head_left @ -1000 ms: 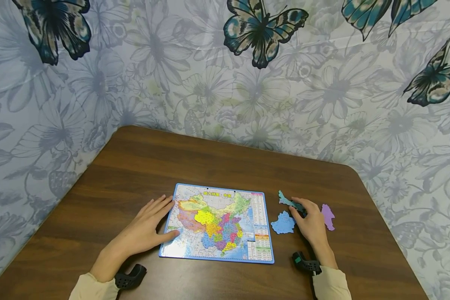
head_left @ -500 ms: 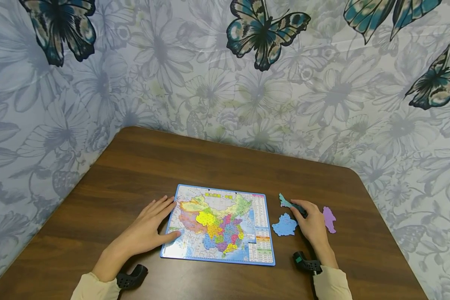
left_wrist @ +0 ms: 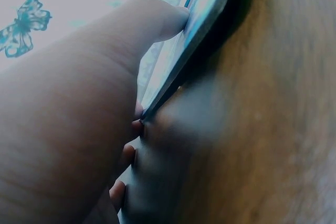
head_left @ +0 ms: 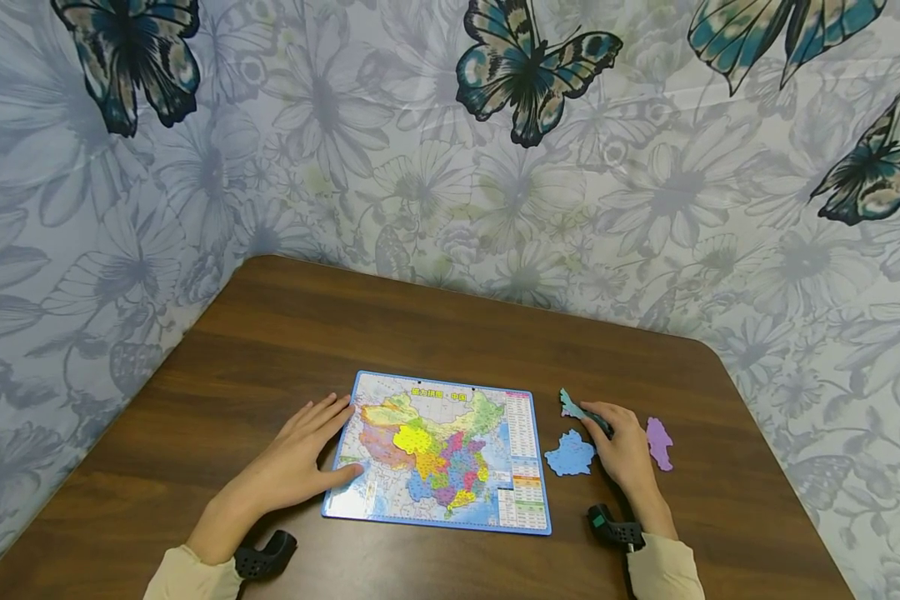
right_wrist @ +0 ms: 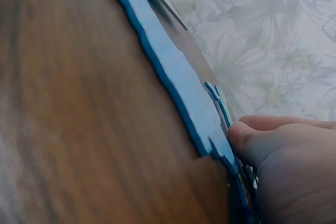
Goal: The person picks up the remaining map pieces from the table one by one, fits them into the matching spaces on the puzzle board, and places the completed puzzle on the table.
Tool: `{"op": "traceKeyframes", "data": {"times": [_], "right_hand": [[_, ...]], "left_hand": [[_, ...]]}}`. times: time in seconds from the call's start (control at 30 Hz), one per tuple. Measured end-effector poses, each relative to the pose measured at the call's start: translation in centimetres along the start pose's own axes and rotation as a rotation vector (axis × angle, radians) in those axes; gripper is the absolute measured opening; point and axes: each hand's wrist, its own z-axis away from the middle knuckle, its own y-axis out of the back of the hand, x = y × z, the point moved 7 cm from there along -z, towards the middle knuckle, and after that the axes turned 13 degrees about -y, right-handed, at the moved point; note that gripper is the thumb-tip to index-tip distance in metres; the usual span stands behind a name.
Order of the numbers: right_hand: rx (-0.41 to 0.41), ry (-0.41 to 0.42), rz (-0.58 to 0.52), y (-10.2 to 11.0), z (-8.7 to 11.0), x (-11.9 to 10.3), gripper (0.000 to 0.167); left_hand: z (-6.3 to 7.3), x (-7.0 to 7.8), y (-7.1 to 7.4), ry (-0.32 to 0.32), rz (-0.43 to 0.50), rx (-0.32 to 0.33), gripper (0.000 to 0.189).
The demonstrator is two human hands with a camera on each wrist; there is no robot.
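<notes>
We are finding the teal piece (head_left: 572,405) to the right of the map board (head_left: 386,497), well off it, its near end disappearing under the right hand (head_left: 624,448). Thumb and forefinger are pinching it, nearly closed; whether they are lifting it clear, we cannot tell. We are judging the step as picking up a loose puzzle piece; the next move, we are guessing, is calling for a firm pinch, then matching its outline to the map.

The light blue piece (head_left: 570,454) is lying just beside it, towards the person, apart from the board. The purple piece (head_left: 660,444) is lying just past the hand's outer side.

On the board's left, the left hand (head_left: 288,471) is spreading wide, gripping nothing: its thumb is resting on the face, its fingertips reaching the edge. We are reading this as steadying.

Farther out, the brown table (head_left: 420,312) is running back to a butterfly-printed backdrop (head_left: 420,183).
</notes>
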Motion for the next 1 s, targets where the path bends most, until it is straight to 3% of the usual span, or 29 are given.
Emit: {"op": "traceKeyframes", "data": {"times": [0.77,1.0], "right_hand": [[-0.005,0.044,-0.054,0.2,-0.5,-2.1,0.022],[0.002,0.094,-0.059,0.4,-0.7,-3.4,0.022]], "left_hand": [[-0.1,-0.2,-0.2,-0.003,-0.005,-0.001,0.093],[0.0,-0.2,-0.2,-0.006,-0.006,0.003,0.093]]}}
